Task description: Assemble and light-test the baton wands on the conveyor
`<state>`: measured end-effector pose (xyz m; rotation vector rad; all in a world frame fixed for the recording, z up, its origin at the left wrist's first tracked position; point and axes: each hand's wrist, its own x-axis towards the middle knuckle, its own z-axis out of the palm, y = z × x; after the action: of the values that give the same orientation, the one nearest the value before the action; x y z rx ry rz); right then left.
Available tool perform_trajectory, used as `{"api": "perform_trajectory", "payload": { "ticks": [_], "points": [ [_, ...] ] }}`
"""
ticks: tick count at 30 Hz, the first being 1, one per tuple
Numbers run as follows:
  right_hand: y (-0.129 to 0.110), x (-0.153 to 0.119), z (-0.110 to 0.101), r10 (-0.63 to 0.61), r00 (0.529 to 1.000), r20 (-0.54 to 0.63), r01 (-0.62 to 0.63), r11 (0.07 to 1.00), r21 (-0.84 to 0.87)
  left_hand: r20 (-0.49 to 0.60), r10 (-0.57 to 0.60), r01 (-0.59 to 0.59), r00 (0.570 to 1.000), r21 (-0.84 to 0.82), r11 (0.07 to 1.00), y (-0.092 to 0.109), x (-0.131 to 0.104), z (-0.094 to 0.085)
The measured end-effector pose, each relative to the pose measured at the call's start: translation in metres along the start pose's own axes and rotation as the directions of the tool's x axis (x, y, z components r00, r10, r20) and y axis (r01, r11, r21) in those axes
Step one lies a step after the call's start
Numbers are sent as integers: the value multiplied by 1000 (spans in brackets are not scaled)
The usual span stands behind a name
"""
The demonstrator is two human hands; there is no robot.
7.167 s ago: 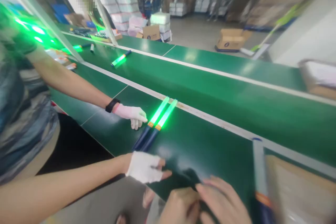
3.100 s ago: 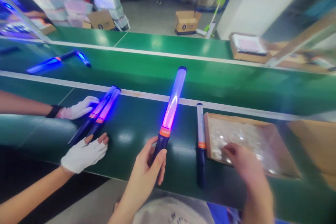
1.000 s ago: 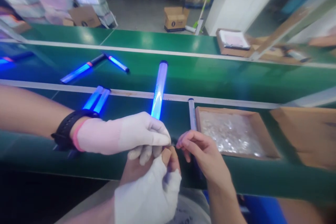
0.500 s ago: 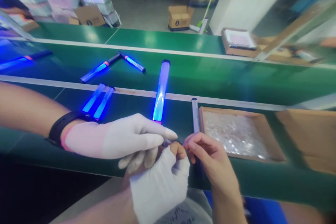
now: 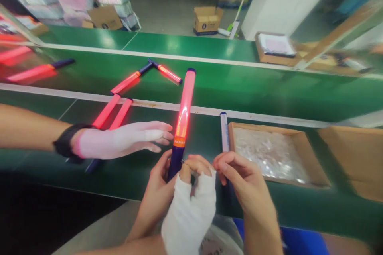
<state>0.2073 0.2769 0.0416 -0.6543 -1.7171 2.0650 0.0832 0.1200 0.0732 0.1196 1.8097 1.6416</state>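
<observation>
My bare left hand (image 5: 158, 193) is wrapped round the dark blue handle of a light stick (image 5: 184, 107), whose tube glows red above an orange band. My bare right hand (image 5: 239, 175) is pinched, fingertips together, just right of the handle; what they hold, if anything, is too small to tell. Between my hands, a co-worker's white-gloved hand (image 5: 191, 203) with bare fingertips works close to the handle. Another gloved hand (image 5: 125, 139), with a black wristband, reaches in from the left, apart from the stick.
An unlit light stick (image 5: 224, 129) lies beside a cardboard tray (image 5: 317, 167) of small clear pieces. Several red-lit sticks (image 5: 127, 83) lie at the left. A white rail (image 5: 206, 109) crosses the green bench (image 5: 299, 101). An open carton (image 5: 206, 24) stands on the floor beyond.
The lit sticks have turned from blue to red. The co-worker's wristbanded gloved hand has drawn back left, uncovering the handle and my left hand. My right hand has barely moved.
</observation>
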Motion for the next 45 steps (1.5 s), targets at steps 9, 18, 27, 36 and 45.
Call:
{"api": "perform_trajectory", "payload": {
  "ticks": [9,18,27,36,45],
  "points": [
    [5,1,-4,-20,999,-28,17,997,-76,3,35,-35,999,-12,999,-12,4,-12],
    [10,0,-13,-22,995,-99,10,993,-119,104,116,-101,988,-145,984,-12,18,-21],
    [12,2,-60,-218,812,-541,-156,812,-562,132,152,-126,980,-185,975,4,11,-18],
    [20,-9,-89,-173,725,-666,-339,752,-565,22,142,-133,990,-242,961,-5,9,-28],
    [17,-10,-94,-165,682,-713,-373,760,-533,-17,224,-221,974,-260,940,-6,8,-32]
  ]
}}
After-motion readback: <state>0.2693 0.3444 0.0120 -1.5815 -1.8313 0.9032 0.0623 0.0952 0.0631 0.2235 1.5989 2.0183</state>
